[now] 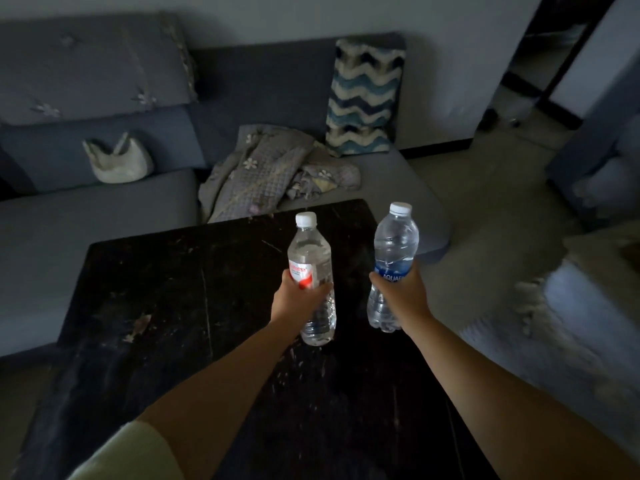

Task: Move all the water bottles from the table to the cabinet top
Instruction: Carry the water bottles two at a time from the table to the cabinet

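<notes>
Lying open and bare all across the dark bench (156,289); crowding its far edge, sofa (86,220) and crumpled blanket (256,168); leaving open floor (485,202) running rightward.

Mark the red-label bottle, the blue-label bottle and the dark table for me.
red-label bottle (309,252): head view, clear shoulder above the label.
blue-label bottle (396,237): head view, clear upper body.
dark table (173,289): head view, bare top left of the hands.

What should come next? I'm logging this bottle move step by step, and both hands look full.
Probably turn away from the table and look for the cabinet, which is not in view. The left hand grips the red-labelled bottle and the right hand grips the blue-labelled bottle, both upright and capped.
</notes>
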The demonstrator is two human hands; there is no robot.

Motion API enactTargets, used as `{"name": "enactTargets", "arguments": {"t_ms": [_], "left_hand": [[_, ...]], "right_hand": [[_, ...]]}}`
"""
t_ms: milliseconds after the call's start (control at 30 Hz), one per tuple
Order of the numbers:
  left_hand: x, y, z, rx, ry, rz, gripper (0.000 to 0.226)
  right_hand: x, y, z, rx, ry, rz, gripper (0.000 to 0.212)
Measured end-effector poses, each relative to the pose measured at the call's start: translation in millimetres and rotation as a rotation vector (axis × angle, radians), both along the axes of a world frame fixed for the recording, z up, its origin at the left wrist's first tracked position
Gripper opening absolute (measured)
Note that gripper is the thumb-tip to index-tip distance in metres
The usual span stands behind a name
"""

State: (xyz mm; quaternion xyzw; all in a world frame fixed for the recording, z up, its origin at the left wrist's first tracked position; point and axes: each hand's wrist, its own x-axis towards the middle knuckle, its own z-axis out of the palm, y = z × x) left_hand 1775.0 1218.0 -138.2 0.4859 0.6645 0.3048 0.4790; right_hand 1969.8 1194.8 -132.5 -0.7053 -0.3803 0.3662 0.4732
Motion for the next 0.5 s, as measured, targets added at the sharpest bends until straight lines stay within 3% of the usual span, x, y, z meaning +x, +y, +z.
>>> {"name": "enactTargets", "arguments": {"t_ms": [167, 500], "left_hand": [[-10, -37, 27, 0.041, 0.003, -0.151, 0.066], [19, -149, 49, 0.079, 0.064, -0.599, 0.063]], "right_hand": [[-11, -79, 21, 0.017, -0.024, -0.069, 0.046], [-16, -248, 42, -0.039, -0.006, -0.412, 0.046]]}}
